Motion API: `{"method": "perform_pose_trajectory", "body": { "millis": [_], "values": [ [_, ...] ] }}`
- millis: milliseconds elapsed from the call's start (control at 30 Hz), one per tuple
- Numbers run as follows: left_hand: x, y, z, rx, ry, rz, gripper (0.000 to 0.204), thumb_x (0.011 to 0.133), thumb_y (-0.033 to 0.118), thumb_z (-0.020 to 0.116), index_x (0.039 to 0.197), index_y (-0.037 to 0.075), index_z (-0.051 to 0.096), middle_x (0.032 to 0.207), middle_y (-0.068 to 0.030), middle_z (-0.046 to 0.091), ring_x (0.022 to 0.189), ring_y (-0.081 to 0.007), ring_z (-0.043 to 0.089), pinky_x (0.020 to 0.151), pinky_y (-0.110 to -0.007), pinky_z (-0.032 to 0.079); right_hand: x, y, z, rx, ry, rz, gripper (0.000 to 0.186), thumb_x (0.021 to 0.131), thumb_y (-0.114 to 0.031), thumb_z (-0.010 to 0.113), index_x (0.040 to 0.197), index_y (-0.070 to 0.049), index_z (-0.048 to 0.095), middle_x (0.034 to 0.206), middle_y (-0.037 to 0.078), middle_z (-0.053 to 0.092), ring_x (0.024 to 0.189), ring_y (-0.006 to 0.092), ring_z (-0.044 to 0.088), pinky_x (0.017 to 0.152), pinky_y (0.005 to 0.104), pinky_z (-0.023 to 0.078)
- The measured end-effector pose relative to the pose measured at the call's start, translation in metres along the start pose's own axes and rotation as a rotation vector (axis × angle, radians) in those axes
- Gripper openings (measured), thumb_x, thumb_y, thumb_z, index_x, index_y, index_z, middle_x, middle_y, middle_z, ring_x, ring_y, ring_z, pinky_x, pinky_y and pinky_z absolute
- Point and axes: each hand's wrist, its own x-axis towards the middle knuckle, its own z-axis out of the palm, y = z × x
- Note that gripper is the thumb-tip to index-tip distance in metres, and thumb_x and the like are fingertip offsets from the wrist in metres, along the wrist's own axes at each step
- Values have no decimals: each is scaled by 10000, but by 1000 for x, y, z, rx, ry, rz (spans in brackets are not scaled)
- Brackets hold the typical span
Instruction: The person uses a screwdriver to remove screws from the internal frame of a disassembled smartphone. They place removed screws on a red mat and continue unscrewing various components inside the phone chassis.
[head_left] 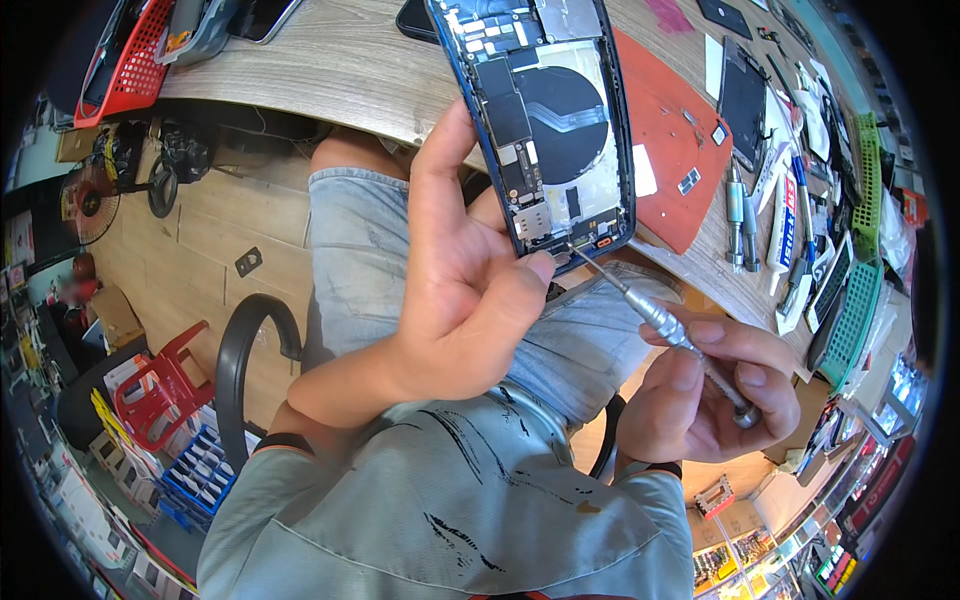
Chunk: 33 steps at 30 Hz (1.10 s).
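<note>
My left hand (465, 265) grips an opened smartphone (600, 130) by its lower left side, the thumb on its bottom edge and the fingers behind it. Inside the dark blue frame show a black circular pad, circuit boards and metal shields; the battery is not in view in its bay. Between the thumb and fingers of my right hand (715, 390) is a silver screwdriver (665, 322). Its thin tip meets the inside of the phone near the bottom edge, right of my left thumb. Whether it sits in a screw is too small to tell.
On the wooden bench (330, 70) lies an orange-red mat (665, 150) with small parts. To its right are several screwdrivers, a white glue tube (780, 225) and green baskets (852, 310). A red basket (135, 60) stands at the far left, a red stool (165, 385) on the floor.
</note>
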Motion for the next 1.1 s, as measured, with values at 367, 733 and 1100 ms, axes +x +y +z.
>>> {"method": "perform_pose_trajectory", "body": {
  "millis": [367,733,1100],
  "values": [
    [-2,4,3,77,-36,20,898,825,-148,367,1551,82,-109,1534,-256,276,1411,-346,370,1135,-495,342,-6,-3,3,-42,-35,-5,448,814,90,690,1114,-20,377,985,219,583,817,238,686,735,454,663],
    [-2,5,3,97,-70,14,893,833,-144,355,1544,84,-134,1534,-264,257,1417,-351,355,1135,-501,350,-4,0,0,-52,-77,-33,456,806,94,699,1110,-15,376,995,232,588,822,242,688,737,439,663],
    [-2,4,-1,153,-105,41,881,858,-124,386,1547,72,-126,1549,-256,226,1418,-345,347,1136,-501,342,-6,2,4,-55,-40,-44,450,811,85,705,1113,-14,387,973,228,587,823,239,686,723,434,666]
  ]
}}
